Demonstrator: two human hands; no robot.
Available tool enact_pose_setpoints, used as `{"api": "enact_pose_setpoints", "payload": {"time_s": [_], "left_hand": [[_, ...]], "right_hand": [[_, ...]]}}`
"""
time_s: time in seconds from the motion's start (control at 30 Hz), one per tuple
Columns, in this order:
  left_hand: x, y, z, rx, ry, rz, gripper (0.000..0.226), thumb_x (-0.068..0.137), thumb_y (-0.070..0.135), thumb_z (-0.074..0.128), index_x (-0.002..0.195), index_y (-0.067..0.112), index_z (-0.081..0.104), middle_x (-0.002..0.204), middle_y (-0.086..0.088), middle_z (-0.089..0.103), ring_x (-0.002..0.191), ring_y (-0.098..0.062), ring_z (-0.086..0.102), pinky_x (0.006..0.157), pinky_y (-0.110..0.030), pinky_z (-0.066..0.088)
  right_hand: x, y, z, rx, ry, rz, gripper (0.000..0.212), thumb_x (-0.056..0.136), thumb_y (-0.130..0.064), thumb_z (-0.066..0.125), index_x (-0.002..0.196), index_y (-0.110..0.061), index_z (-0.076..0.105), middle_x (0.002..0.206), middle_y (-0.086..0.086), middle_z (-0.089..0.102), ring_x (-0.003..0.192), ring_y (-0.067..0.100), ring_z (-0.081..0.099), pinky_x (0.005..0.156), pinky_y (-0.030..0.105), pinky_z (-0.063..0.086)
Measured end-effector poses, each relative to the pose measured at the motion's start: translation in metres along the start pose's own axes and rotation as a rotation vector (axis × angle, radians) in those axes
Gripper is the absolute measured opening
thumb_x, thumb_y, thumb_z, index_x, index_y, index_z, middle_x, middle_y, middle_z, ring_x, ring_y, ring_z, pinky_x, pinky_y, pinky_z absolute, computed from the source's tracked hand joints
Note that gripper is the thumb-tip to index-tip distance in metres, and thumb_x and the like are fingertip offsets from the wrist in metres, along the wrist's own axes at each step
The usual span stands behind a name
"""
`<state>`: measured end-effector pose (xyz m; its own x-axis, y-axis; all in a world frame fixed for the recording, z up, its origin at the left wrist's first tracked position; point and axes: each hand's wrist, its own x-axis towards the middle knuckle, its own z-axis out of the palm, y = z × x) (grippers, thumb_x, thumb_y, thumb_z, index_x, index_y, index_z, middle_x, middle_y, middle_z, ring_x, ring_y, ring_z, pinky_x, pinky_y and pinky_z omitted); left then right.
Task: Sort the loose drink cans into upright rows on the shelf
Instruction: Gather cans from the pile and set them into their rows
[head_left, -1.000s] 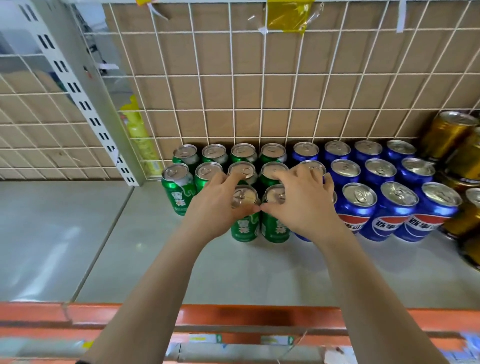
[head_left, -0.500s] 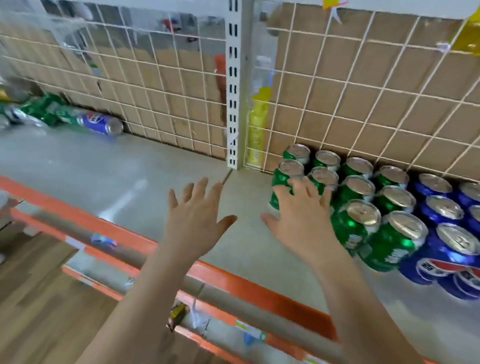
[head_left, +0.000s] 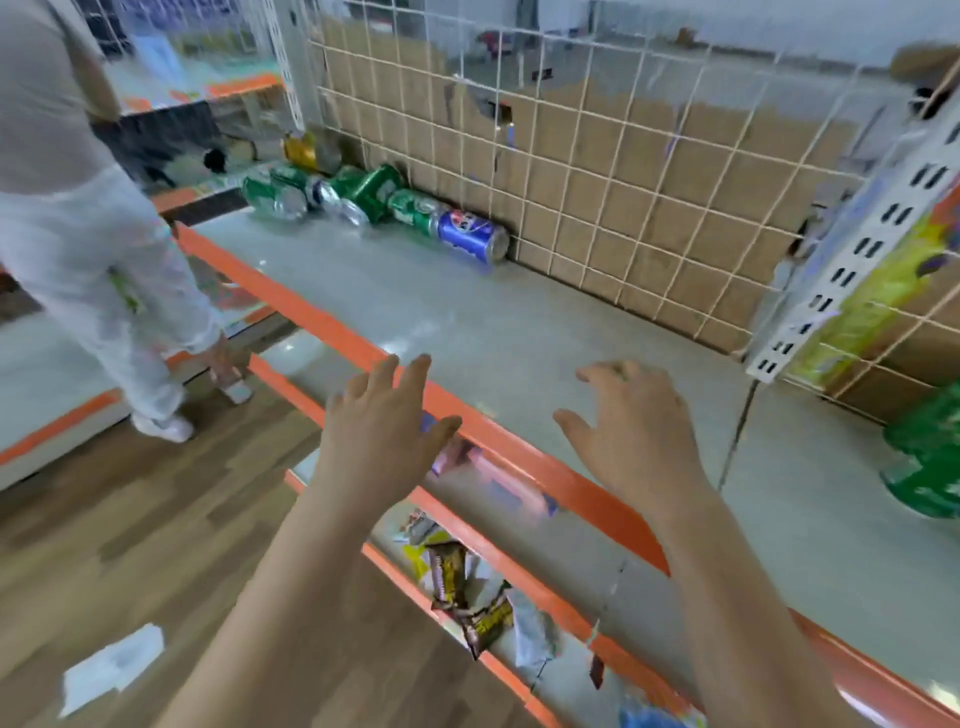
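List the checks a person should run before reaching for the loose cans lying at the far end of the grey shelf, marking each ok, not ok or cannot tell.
1. Free left hand: open, holding nothing. Ok.
2. Free right hand: fingers loosely curled, holding nothing. Ok.
3. Loose cans in sight: the blue metal drink can and green metal drink cans show at the shelf's far end. Ok.
4. Cans upright: they lie on their sides. Not ok.
5. Clear grey shelf surface between hands and cans: nothing in the way. Ok.
6. Cans within arm's reach from here. Cannot tell.
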<state>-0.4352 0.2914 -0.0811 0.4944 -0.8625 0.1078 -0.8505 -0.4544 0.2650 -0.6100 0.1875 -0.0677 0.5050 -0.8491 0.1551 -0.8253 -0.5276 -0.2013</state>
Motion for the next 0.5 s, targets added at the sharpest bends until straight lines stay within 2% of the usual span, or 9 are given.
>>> {"api": "enact_pose_setpoints", "payload": {"time_s": [0.07,0.13,0.3,0.5], "left_hand": [[0.009,-0.029,-0.006,-0.005,0.008,-0.011,0.073,0.083,0.059,0.047,0.143,0.02,0.033,0.143,-0.009,0.039,0.127,-0.033,0.042,0.1,-0.043,0.039],[0.018,-0.053,-0.009,-0.003,0.003,-0.021,0.07,0.085,0.057,0.05,0.142,0.02,0.034,0.141,-0.01,0.042,0.124,-0.034,0.045,0.099,-0.043,0.039],[0.051,-0.103,-0.014,-0.039,0.019,-0.121,0.067,0.088,0.052,0.05,0.144,0.023,0.028,0.143,-0.007,0.037,0.127,-0.031,0.042,0.099,-0.041,0.037],[0.108,-0.157,-0.022,-0.049,0.014,-0.151,0.065,0.089,0.05,0.05,0.144,0.026,0.026,0.146,-0.005,0.034,0.131,-0.031,0.036,0.101,-0.04,0.034]], "right_hand": [[0.016,-0.027,0.011,0.01,-0.021,-0.023,0.049,0.085,-0.046,0.057,0.128,-0.023,0.052,0.128,0.005,0.051,0.12,0.029,0.043,0.1,0.039,0.034],[0.033,-0.05,0.02,-0.006,-0.035,-0.048,0.048,0.085,-0.046,0.057,0.127,-0.023,0.053,0.128,0.006,0.052,0.119,0.03,0.046,0.102,0.041,0.034],[0.079,-0.099,0.04,-0.054,-0.082,-0.106,0.048,0.087,-0.049,0.052,0.13,-0.026,0.048,0.132,0.002,0.048,0.124,0.028,0.041,0.108,0.045,0.026],[0.156,-0.159,0.068,-0.027,-0.105,-0.146,0.047,0.089,-0.049,0.051,0.129,-0.026,0.047,0.132,0.002,0.046,0.125,0.026,0.038,0.111,0.047,0.02]]}}
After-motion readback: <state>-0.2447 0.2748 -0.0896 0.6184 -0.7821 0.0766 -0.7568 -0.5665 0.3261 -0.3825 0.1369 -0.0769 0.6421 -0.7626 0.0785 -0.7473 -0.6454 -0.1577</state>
